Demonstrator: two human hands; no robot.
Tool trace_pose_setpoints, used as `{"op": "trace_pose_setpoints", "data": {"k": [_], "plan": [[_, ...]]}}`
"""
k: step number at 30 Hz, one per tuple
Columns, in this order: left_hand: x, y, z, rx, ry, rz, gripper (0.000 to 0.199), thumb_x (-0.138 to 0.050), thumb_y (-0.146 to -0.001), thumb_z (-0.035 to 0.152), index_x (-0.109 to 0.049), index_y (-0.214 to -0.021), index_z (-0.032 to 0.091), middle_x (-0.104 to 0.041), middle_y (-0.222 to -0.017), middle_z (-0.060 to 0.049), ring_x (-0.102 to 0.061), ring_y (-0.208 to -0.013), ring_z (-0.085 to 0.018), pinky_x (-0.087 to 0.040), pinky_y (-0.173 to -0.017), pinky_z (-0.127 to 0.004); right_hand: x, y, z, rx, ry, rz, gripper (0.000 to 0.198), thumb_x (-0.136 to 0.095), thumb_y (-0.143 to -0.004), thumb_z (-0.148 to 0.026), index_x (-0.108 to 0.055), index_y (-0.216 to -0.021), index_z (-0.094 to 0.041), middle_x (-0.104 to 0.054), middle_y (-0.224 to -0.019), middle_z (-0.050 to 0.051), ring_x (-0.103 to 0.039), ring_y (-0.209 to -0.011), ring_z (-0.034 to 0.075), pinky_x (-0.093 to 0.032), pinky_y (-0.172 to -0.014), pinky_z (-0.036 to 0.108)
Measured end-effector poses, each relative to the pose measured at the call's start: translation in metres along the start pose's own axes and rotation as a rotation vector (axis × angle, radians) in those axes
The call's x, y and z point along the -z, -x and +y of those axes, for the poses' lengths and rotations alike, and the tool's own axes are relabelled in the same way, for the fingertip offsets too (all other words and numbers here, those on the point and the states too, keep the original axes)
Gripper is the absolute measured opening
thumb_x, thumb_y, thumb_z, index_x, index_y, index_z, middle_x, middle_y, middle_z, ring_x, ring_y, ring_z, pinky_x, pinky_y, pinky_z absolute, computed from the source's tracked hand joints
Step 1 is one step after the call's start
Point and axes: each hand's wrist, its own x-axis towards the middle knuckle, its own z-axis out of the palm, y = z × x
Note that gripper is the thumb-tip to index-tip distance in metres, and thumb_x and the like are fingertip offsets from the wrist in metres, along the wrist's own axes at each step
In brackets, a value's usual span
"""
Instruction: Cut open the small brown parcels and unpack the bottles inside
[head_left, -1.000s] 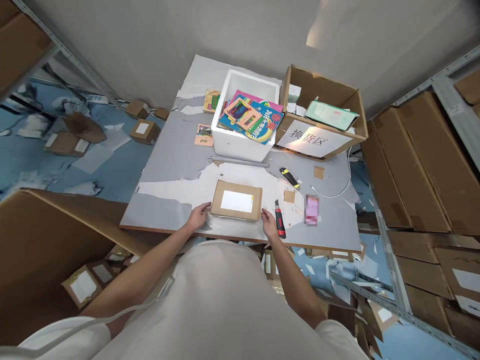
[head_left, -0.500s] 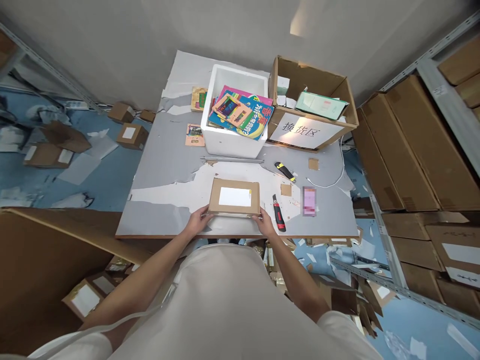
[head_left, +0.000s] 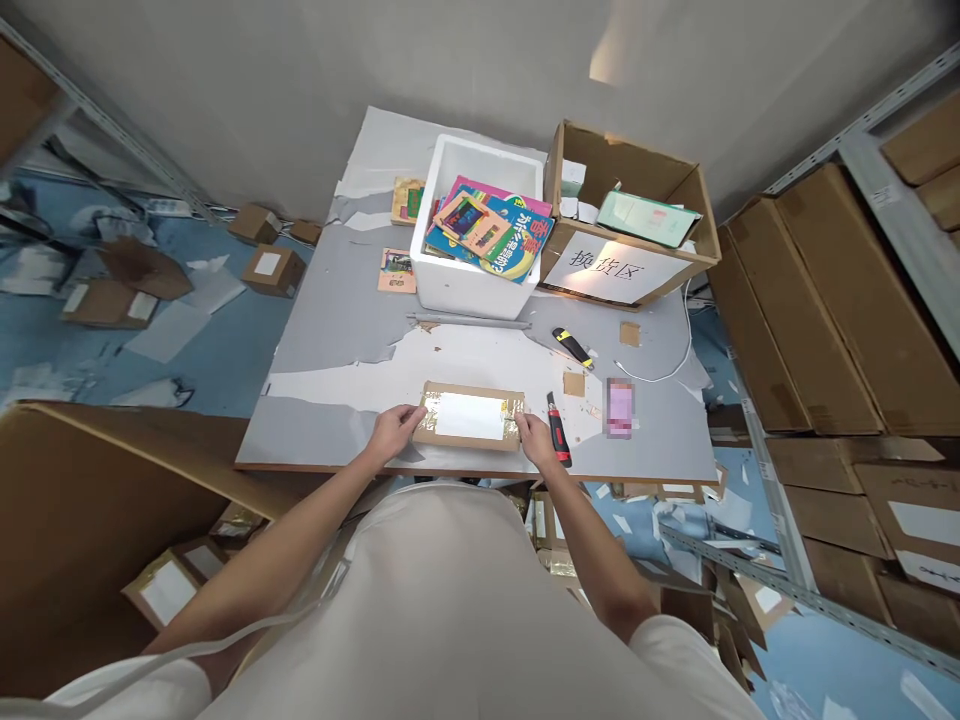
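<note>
A small brown cardboard box (head_left: pixel 431 432) with a white label and shiny tape at its ends is over the front of the table. My left hand (head_left: pixel 394 432) grips its left end, thumb on top. At the opposite end, my right hand (head_left: pixel 535 438) holds the box the same way. A red and black box cutter (head_left: pixel 558 430) lies just right of my right hand. Farther back is a yellow and black box cutter (head_left: pixel 572 348). Whether the box touches the table I cannot tell.
A white foam box (head_left: pixel 472 292) full of books and a large carton (head_left: pixel 705 225) with a handwritten sign stand at the table's back. A pink blurred item (head_left: pixel 619 408) and a white cable (head_left: pixel 660 378) lie right. Shelves of cartons (head_left: pixel 825 300) flank the right side.
The box has tilted and come nearer to me, so its taped, labelled top now shows at a different angle. Both hands have shifted up along its ends and still hold it.
</note>
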Motion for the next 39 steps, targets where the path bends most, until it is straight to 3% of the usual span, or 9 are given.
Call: {"op": "trace_pose_setpoints", "data": {"k": [4,9,13,18,22,26,32,36,39], "plan": [[-0.001,0.002,-0.004,-0.003,0.027,-0.014,0.059,-0.044,-0.081,0.063,-0.071,-0.097,0.014,-0.072,-0.084,-0.006,-0.064,-0.081,-0.022,-0.049,-0.076,-0.03,-0.001,0.006,0.005,-0.062,-0.112,0.012,0.055,-0.032,-0.09,-0.061,-0.067,-0.084,-0.018,-0.069,-0.087,0.009,-0.061,-0.085,0.025,-0.047,-0.08,0.036],[-0.007,0.003,-0.022,-0.031,0.161,-0.027,0.06,-0.037,-0.084,0.059,-0.067,-0.111,0.015,-0.071,-0.107,-0.01,-0.064,-0.097,-0.025,-0.052,-0.083,-0.036,-0.006,0.016,0.021,-0.154,-0.336,0.011,0.055,-0.032,-0.09,-0.055,-0.067,-0.108,-0.016,-0.069,-0.1,0.01,-0.063,-0.085,0.024,-0.052,-0.078,0.038],[-0.008,0.006,-0.035,-0.052,0.236,-0.056,0.057,-0.048,-0.077,0.047,-0.061,-0.122,0.015,-0.063,-0.126,-0.012,-0.063,-0.105,-0.025,-0.05,-0.092,-0.041,-0.011,0.024,0.036,-0.081,-0.375,0.03,0.044,-0.048,-0.084,-0.036,-0.061,-0.123,-0.019,-0.065,-0.116,0.01,-0.064,-0.092,0.021,-0.051,-0.087,0.04],[-0.01,0.011,-0.04,-0.061,0.292,-0.155,0.079,-0.067,-0.061,0.042,-0.051,-0.133,0.014,-0.056,-0.134,-0.015,-0.058,-0.117,-0.03,-0.046,-0.1,-0.046,-0.018,0.031,0.044,-0.028,-0.321,-0.081,0.064,-0.062,-0.069,-0.022,-0.052,-0.132,-0.024,-0.059,-0.128,0.009,-0.059,-0.111,0.024,-0.049,-0.094,0.044],[-0.017,0.011,-0.039,-0.045,0.294,-0.211,0.076,-0.07,-0.061,0.055,-0.058,-0.125,0.016,-0.064,-0.124,-0.012,-0.059,-0.115,-0.03,-0.042,-0.104,-0.046,-0.026,0.03,0.039,-0.062,-0.39,-0.134,0.059,-0.063,-0.071,-0.024,-0.051,-0.129,-0.023,-0.062,-0.124,0.009,-0.06,-0.109,0.024,-0.047,-0.096,0.046],[-0.016,0.009,-0.034,-0.034,0.29,-0.171,0.07,-0.065,-0.064,0.065,-0.064,-0.113,0.014,-0.068,-0.114,-0.012,-0.062,-0.106,-0.029,-0.047,-0.098,-0.044,-0.023,0.026,0.033,-0.068,-0.432,-0.162,0.05,-0.059,-0.077,-0.031,-0.052,-0.125,-0.021,-0.062,-0.122,0.011,-0.062,-0.102,0.022,-0.05,-0.089,0.04],[-0.005,0.003,-0.012,-0.118,0.128,-0.124,0.056,-0.053,-0.073,0.065,-0.068,-0.098,0.016,-0.069,-0.095,-0.008,-0.065,-0.088,-0.024,-0.052,-0.081,-0.035,0.001,0.016,0.025,0.036,-0.05,-0.136,0.038,-0.039,-0.09,-0.044,-0.062,-0.103,-0.016,-0.064,-0.1,0.01,-0.06,-0.093,0.021,-0.048,-0.086,0.035],[-0.007,-0.002,0.003,-0.101,-0.099,-0.08,0.052,-0.042,-0.081,0.064,-0.066,-0.074,0.018,-0.065,-0.068,-0.004,-0.059,-0.067,-0.019,-0.044,-0.064,-0.03,0.008,0.004,0.017,0.022,0.057,-0.124,0.048,-0.03,-0.094,-0.049,-0.064,-0.088,-0.016,-0.067,-0.092,0.011,-0.061,-0.089,0.022,-0.045,-0.084,0.033],[-0.01,-0.007,0.008,-0.046,-0.19,-0.044,0.054,-0.037,-0.083,0.062,-0.061,-0.062,0.019,-0.06,-0.059,-0.003,-0.055,-0.062,-0.019,-0.038,-0.06,-0.029,0.005,-0.005,0.012,-0.017,0.089,-0.129,0.054,-0.029,-0.094,-0.053,-0.066,-0.082,-0.016,-0.068,-0.087,0.013,-0.062,-0.085,0.024,-0.044,-0.081,0.033]]}}
